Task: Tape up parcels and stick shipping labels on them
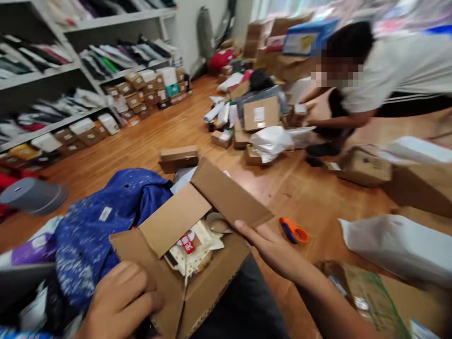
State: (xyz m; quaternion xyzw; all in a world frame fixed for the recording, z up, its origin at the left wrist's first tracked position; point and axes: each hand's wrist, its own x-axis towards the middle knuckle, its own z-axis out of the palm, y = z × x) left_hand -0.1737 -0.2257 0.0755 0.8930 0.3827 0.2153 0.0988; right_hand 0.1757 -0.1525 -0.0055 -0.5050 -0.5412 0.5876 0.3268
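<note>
An open cardboard box (219, 287) tilts towards me above my dark-clothed legs, its flaps spread outward. Inside lie cream-coloured packets, one with a red label (188, 241), and a round, shiny edge shows beside them. My left hand (123, 296) is closed in a loose fist over the box's left flap; its fingertips are hidden, so I cannot tell what they grip. At the far right side, my right hand (263, 240) holds the box by a raised flap (233, 195), thumb against the cardboard and the other fingers mostly out of sight.
Orange-handled scissors (294, 231) lie on the wooden floor to the right. A blue bag (102, 226) is at the left, near a grey bucket (33, 195). Ahead, a co-worker (391, 70) bends over piled parcels (261, 113). Shelves (120, 21) line the back left.
</note>
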